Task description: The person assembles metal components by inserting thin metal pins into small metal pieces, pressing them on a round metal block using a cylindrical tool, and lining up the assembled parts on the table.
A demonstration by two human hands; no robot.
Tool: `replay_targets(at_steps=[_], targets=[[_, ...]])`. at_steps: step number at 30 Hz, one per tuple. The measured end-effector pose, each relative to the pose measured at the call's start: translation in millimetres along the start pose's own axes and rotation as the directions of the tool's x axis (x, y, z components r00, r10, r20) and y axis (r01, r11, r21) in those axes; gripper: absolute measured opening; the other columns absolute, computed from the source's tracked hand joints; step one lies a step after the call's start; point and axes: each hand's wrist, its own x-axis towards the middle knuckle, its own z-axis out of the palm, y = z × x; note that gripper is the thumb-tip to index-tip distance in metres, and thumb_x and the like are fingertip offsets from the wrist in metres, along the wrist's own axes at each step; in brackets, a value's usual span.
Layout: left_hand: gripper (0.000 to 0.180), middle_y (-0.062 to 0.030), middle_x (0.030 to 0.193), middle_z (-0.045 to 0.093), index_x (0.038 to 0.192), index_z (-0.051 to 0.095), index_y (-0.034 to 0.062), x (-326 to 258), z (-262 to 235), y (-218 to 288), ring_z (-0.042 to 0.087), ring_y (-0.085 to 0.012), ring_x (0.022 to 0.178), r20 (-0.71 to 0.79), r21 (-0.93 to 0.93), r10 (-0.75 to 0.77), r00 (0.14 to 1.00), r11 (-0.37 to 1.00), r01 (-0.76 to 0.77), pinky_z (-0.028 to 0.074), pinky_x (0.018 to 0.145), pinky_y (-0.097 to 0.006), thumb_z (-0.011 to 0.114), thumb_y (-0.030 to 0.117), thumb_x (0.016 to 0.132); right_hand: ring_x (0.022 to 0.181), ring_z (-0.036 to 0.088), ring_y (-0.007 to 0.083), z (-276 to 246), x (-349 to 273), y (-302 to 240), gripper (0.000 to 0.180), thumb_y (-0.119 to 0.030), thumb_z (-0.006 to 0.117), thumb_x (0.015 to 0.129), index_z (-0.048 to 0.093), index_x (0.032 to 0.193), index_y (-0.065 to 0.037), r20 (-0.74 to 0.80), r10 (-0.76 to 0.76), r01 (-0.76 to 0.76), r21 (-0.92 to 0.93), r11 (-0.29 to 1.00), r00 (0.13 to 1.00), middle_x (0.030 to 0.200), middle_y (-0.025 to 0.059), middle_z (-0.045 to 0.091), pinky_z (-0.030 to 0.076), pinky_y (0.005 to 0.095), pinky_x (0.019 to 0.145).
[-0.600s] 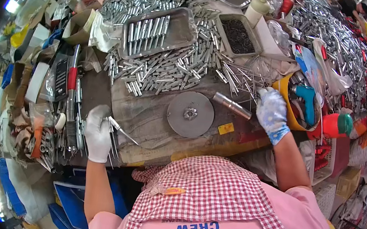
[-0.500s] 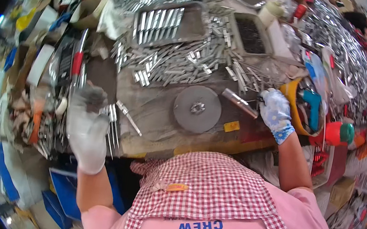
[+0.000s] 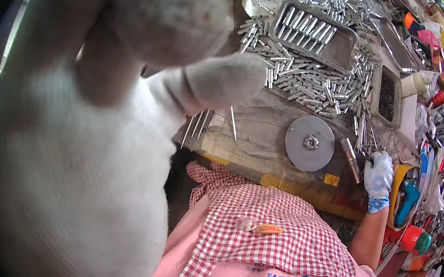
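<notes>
On the far left, the left hand (image 3: 82, 137) in a fuzzy white glove is right up by the camera and fills half the picture. It is big and blurry. Two fat fingertips (image 3: 224, 77) stick out a little apart, but I cannot tell if the hand holds anything. Just past it, a few thin metal rods (image 3: 195, 125) lie on the worn work bench (image 3: 266, 144). Below them is the person's red checked apron (image 3: 272, 223). In the middle of the bench lies a flat round metal disc (image 3: 310, 143) with a small knob in its middle. Behind it is a big heap of little metal tubes (image 3: 308, 80), and a metal tray (image 3: 341, 49) with more tubes set in a row. Right of the disc lies one short metal tube (image 3: 350, 155), tilted. The right hand (image 3: 379, 173), in a white and blue glove, sits at that tube's lower end with its fingers bent down. It looks like it is touching the tube, but I cannot tell if it is gripping it. I think the work is picking and placing small metal parts by the disc. This looks like a pause, with only one hand at the bench. A next move would need the left hand down low, and a firm pinch on the tube. Farther right is a blue-handled tool (image 3: 408, 199).
</notes>
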Motion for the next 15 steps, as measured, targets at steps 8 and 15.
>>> replay_targets(at_steps=[8, 15], targets=[[0.056, -0.0105, 0.113, 0.058, 0.120, 0.056, -0.0017, -2, 1, -11, 0.061, -0.0247, 0.101, 0.160, 0.196, 0.158, 0.974, 0.963, -0.188, 0.051, 0.091, -0.040, 0.082, 0.020, 0.076, 0.108, 0.058, 0.0406, -20, 7, -22, 0.015, -0.008, 0.071, 0.080, 0.064, 0.092, -0.004, -0.142, -0.038, 0.050, 0.087, 0.995, 0.989, 0.111, 0.0201, 0.063, 0.047, 0.0477, 0.094], [0.048, -0.0093, 0.106, 0.060, 0.114, 0.059, -0.0008, -1, -12, -6, 0.062, -0.0241, 0.096, 0.348, 0.368, 0.250, 0.903, 0.850, -0.377, 0.053, 0.088, -0.039, 0.081, 0.017, 0.075, 0.103, 0.060, 0.0388, -20, 12, -28, 0.015, -0.005, 0.070, 0.080, 0.064, 0.094, -0.004, -0.321, -0.049, 0.106, 0.162, 0.981, 0.946, 0.109, 0.0179, 0.063, 0.048, 0.0477, 0.090]])
